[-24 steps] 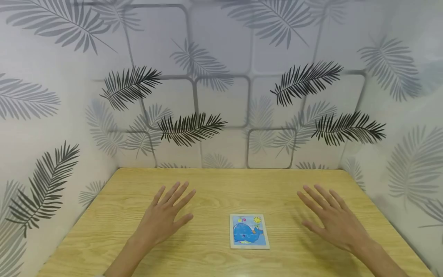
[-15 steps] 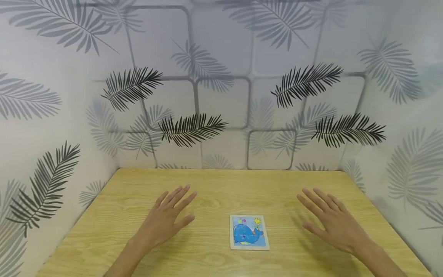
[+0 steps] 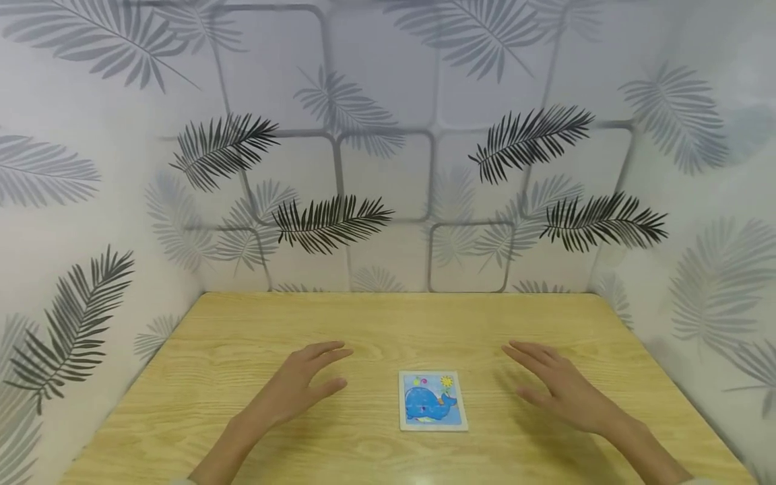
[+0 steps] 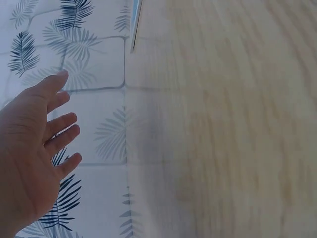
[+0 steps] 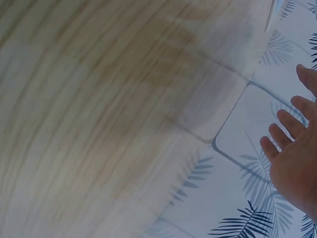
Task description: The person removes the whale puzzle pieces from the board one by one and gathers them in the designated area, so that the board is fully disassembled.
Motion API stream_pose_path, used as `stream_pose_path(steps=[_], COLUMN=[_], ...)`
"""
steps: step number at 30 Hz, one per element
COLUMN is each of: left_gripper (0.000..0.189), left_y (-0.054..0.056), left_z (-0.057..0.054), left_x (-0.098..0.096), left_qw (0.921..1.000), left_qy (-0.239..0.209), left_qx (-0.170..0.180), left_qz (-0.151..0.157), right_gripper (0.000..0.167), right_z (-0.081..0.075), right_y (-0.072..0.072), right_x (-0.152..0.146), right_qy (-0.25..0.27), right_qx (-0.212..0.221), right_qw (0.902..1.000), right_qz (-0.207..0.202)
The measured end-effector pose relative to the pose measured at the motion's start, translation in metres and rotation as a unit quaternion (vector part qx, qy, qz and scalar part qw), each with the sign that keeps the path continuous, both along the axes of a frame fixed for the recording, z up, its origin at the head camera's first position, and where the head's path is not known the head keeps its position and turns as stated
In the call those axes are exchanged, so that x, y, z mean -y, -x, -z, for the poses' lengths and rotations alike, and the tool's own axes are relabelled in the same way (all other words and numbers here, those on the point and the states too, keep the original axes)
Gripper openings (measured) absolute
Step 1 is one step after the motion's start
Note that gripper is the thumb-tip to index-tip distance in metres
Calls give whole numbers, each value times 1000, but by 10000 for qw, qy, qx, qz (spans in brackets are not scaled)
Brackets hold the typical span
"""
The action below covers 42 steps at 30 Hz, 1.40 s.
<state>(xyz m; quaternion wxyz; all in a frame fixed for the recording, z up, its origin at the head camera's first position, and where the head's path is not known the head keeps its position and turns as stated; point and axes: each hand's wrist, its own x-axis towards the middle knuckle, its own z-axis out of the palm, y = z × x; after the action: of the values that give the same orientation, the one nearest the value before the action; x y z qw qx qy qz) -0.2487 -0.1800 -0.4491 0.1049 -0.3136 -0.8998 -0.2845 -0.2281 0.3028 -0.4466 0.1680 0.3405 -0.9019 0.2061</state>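
Observation:
A small square picture board with a blue whale and a yellow sun lies flat on the wooden table. It has a white border. To its left, apart from it, my left hand hovers over the table, fingers extended and thumb apart. My right hand mirrors it on the other side, also holding nothing. In the left wrist view the left hand shows its palm with loosely bent fingers, and only the board's edge appears at the top. Part of the right hand shows at the right wrist view's edge.
The wooden table reaches back to a pale wall printed with dark and grey leaves. Similar walls stand close on the left and right sides.
Both hands have turned so that the palms face each other more, and their fingers have dipped and moved slightly inward toward the board. The board stays put; the view has shifted slightly.

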Motion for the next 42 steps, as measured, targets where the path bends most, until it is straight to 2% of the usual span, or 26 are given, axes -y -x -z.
stream_pose_path(steps=[2,6,8,13,18,22,27,31,37,42], left_gripper=[52,53,53,49,46,46,47,49,52,59], left_y=[0,0,0,1,0,0,-2,-3,-3,-6], left_z=[2,5,6,8,10,12,10,9,14,11], left_x=[-4,-12,-17,-28,-37,-46,-58,-65,-74,-77], left_qw=[9997,9971,9959,9947,9922,9905,9876,9846,9753,9689], left_qy=[3,153,215,406,548,842,1289,1436,1919,2139], left_qx=[254,725,846,857,969,865,603,689,831,1006], left_qz=[50,152,230,410,559,664,670,719,705,734], right_gripper=[65,57,55,54,52,50,43,40,37,32], right_z=[1,0,-1,-2,1,6,7,7,8,9], right_y=[2,5,6,11,21,28,35,40,45,53], right_x=[5,14,18,25,33,45,65,81,100,119], right_qy=[124,379,470,736,1068,1140,1083,1017,984,871], right_qx=[117,751,1100,1784,2231,2451,2532,2564,2645,2642], right_qw=[9998,9964,9928,9811,9676,9605,9581,9572,9556,9572], right_qz=[-102,-94,-45,-158,-501,-661,-790,-874,-841,-799])
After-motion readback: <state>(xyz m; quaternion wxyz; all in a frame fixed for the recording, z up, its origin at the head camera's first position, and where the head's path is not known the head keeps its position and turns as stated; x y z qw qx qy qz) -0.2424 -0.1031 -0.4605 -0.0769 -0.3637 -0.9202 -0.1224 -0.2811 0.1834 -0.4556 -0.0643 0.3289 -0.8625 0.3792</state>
